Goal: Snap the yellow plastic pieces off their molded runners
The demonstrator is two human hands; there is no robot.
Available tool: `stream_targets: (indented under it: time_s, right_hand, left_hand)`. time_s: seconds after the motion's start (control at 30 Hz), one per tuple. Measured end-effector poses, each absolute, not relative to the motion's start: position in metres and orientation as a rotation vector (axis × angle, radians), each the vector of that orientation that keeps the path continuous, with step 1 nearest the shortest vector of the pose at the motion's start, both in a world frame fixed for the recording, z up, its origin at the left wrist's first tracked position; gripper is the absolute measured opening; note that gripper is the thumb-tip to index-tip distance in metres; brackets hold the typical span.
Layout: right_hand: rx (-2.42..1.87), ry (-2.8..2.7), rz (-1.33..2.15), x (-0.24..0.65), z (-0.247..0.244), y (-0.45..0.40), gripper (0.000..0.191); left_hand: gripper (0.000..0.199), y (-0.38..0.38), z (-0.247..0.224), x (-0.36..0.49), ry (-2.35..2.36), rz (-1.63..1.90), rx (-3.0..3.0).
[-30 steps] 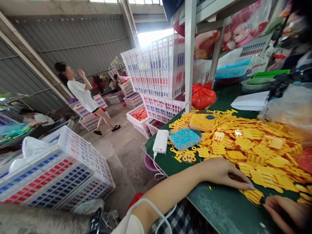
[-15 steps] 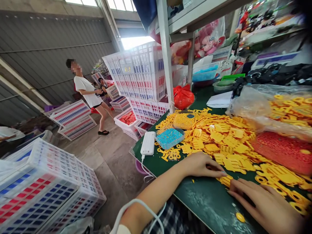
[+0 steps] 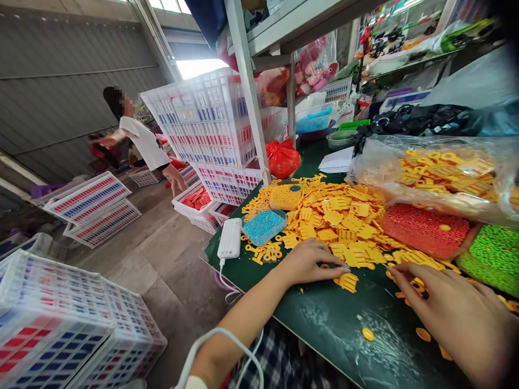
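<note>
Left hand (image 3: 314, 263) loosely curled, fingertips resting on yellow plastic pieces (image 3: 347, 282), grip unclear; right hand (image 3: 458, 313) spread open, fingertips touching pieces on the green table (image 3: 324, 319).

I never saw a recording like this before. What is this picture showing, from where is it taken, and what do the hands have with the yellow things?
No machine is here. These are a person's own two bare hands, seen from one camera worn on the person's head, looking forward and down. The left hand has its fingertips at a flat yellow plastic piece on a green worktable. The right hand is near small yellow pieces; I cannot tell if either hand holds one. The table also bears a heap of yellow plastic pieces, a tray of blue beads, a white power bank and a clear bag of yellow pieces. Behind stand stacked white plastic crates and another person.
</note>
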State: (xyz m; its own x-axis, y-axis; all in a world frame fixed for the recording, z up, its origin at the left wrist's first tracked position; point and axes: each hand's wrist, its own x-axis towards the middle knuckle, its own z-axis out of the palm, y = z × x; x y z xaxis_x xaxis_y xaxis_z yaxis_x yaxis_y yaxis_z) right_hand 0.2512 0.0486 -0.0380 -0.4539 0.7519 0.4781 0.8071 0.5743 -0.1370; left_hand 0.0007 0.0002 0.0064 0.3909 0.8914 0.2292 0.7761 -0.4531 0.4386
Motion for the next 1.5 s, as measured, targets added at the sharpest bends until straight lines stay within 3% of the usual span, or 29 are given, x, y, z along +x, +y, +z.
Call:
stream_targets:
  time_s: [0.17, 0.37, 0.8, 1.13, 1.5]
  right_hand:
    - [-1.202, -2.461, -0.129, 0.247, -0.03, 0.042, 0.031]
    - [-1.272, -2.311, -0.25, 0.239, -0.026, 0.034, 0.032]
    - [-1.491, -2.054, -0.136, 0.232, -0.007, 0.027, 0.039]
    - [-1.097, -2.497, 0.219, 0.213, 0.001, 0.013, 0.026]
    - [-1.009, -2.499, 0.032, 0.214, -0.022, 0.018, 0.028]
  left_hand:
    - [0.019, 0.0, 0.006, 0.001, 1.427, 0.594, 2.426]
    - [0.018, 0.0, 0.008, 0.001, 1.362, 0.573, 2.406]
    - [0.016, 0.004, 0.005, -0.002, 1.323, 0.757, 2.442]
    - [0.016, 0.01, 0.001, 0.002, 1.355, 0.677, 2.527]
    - [0.017, 0.007, -0.001, 0.005, 1.437, 0.54, 2.526]
